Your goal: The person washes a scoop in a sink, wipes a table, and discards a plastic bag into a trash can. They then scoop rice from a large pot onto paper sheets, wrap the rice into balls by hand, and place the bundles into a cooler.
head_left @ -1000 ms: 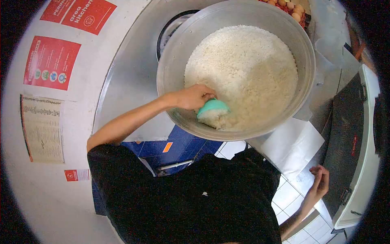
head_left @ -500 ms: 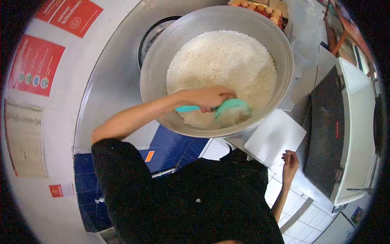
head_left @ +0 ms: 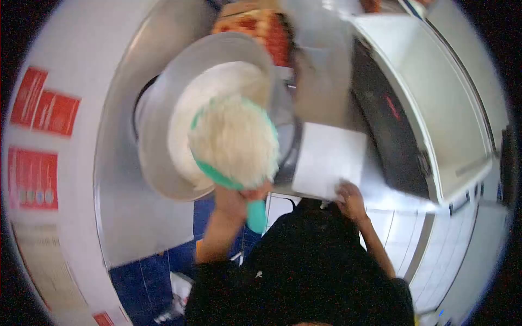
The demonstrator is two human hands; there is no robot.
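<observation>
My left hand point(head_left: 237, 200) grips the handle of a teal scoop point(head_left: 255, 215), which is raised close to the camera and heaped with white cooked rice point(head_left: 235, 140). Behind it stands a large metal bowl point(head_left: 156, 142) holding more rice, partly hidden by the scoop. My right hand point(head_left: 351, 199) rests on the near edge of a white paper sheet point(head_left: 329, 158) lying on the counter to the right of the bowl. The picture is blurred by motion.
A tray of eggs point(head_left: 255, 23) sits behind the bowl. A big white chest with a dark top point(head_left: 429, 108) fills the right side. Red posters point(head_left: 46, 111) hang on the wall at left. Blue and white floor tiles show below.
My left hand lifted the scoop, full of rice, out of the bowl and up toward me. My right hand moved up onto the paper sheet. The view swung right.
</observation>
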